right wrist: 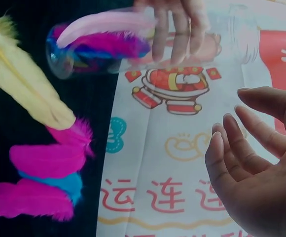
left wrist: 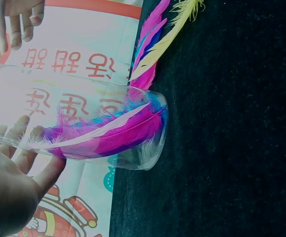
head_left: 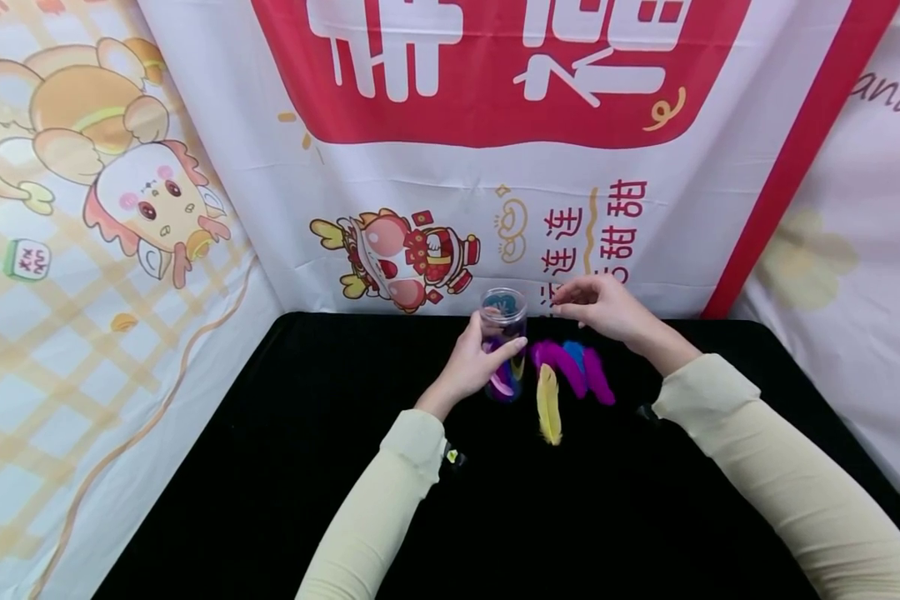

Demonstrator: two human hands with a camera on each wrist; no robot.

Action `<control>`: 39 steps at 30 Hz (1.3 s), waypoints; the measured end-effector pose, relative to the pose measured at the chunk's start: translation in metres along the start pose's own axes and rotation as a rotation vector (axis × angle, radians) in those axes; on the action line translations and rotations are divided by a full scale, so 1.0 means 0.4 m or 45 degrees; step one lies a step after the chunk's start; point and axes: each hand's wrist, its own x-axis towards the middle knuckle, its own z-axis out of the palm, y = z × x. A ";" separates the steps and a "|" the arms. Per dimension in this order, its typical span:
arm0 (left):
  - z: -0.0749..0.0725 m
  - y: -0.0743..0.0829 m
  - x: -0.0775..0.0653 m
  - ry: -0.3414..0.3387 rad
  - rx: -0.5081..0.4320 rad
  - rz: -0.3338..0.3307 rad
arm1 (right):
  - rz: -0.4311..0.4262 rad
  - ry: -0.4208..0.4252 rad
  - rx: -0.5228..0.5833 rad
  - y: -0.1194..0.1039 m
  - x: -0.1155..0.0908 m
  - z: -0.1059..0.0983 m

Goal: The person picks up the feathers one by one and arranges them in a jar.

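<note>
Bracing the clear jar with my left hand curled around its side, I judge a steady, gentle hold is best, while my right hand — empty, thumb and fingers apart, near the rim — would do well to feed feathers in lengthwise. The jar stands toward the back of the black tabletop, beside a loose yellow feather, magenta feathers and a blue feather — beyond hangs a printed backdrop, with a patterned sheet at left.
</note>
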 end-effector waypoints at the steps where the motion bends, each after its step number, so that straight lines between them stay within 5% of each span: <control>1: 0.000 0.000 0.000 0.000 0.002 0.000 | 0.003 0.002 0.002 0.005 -0.001 -0.002; 15: 0.001 0.000 -0.003 0.014 0.033 -0.008 | 0.071 0.013 0.004 0.069 0.003 -0.012; 23: 0.000 0.000 -0.003 0.004 0.020 -0.001 | 0.100 -0.019 0.006 0.034 -0.025 -0.021; 33: -0.001 0.002 -0.004 0.001 0.007 -0.027 | 0.145 -0.001 -0.058 0.154 0.000 -0.025; 39: -0.001 0.004 -0.008 -0.002 0.009 -0.039 | 0.175 -0.025 -0.057 0.135 -0.019 -0.024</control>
